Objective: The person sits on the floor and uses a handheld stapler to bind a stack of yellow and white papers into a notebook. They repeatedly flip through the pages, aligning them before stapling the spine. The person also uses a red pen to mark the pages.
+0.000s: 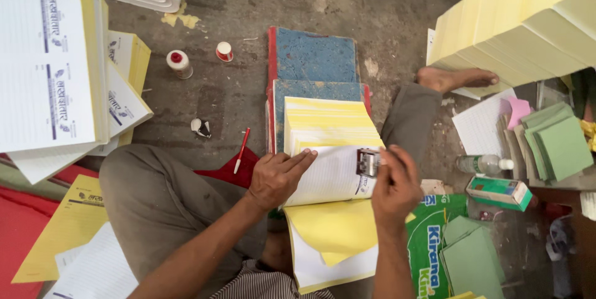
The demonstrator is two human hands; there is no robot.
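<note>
Red pen (241, 150) on floor (385, 19) near red cloth; two small red-capped bottles (179, 63) far left; tall yellow paper stack (528, 19) far right; green card pads (559, 140) right; plastic bottle (484, 164) beside green box (500, 191).

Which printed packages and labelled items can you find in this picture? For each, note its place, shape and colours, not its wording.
Small carton: right of the right hand, oblong, teal and white with a red end.
Plastic bottle: just above the carton, lying down, clear with a pale label.
Printed sack: lower right floor, green with white lettering.
Form pads: far left, stacked, white sheets with blue headings, yellow edges.
</note>
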